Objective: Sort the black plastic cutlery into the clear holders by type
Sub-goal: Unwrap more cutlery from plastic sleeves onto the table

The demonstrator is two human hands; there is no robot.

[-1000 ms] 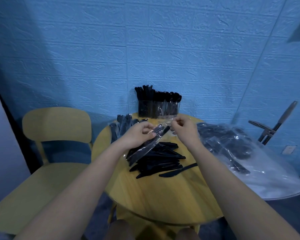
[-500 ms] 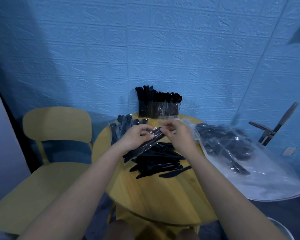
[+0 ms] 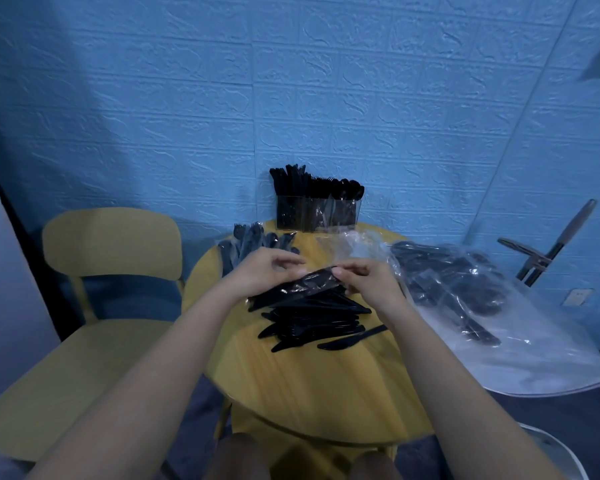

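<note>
1. A round yellow wooden table [image 3: 312, 382] stands against a blue textured wall [image 3: 291, 98]; a yellow chair [image 3: 111, 244] sits out beyond the left hand [image 3: 267, 273], and a second chair's dark frame [image 3: 548, 251] shows far past the right hand [image 3: 368, 282].
2. Beyond both hands, at the table's far edge by the wall, clear holders [image 3: 317, 213] stand upright, already packed with black cutlery; which type fills which compartment cannot be told.
3. A large clear plastic bag [image 3: 499, 323] spreads outward from the right hand and over the table edge, with dark cutlery still inside.
4. Both hands pinch a wrapped cutlery pack [image 3: 302, 285] between them: the right hand's fingertips grip its upper end, the left hand's fingers close loosely around its middle.
5. Directly below the hands lies a loose pile of black knives [image 3: 312, 317], one knife [image 3: 354, 339] apart on the near side.
6. Just beyond the left hand, wrapped forks [image 3: 250, 240] lie heaped near the table's rim.
7. Crumpled clear wrappers [image 3: 357, 244] lie between the right hand and the holders.
</note>
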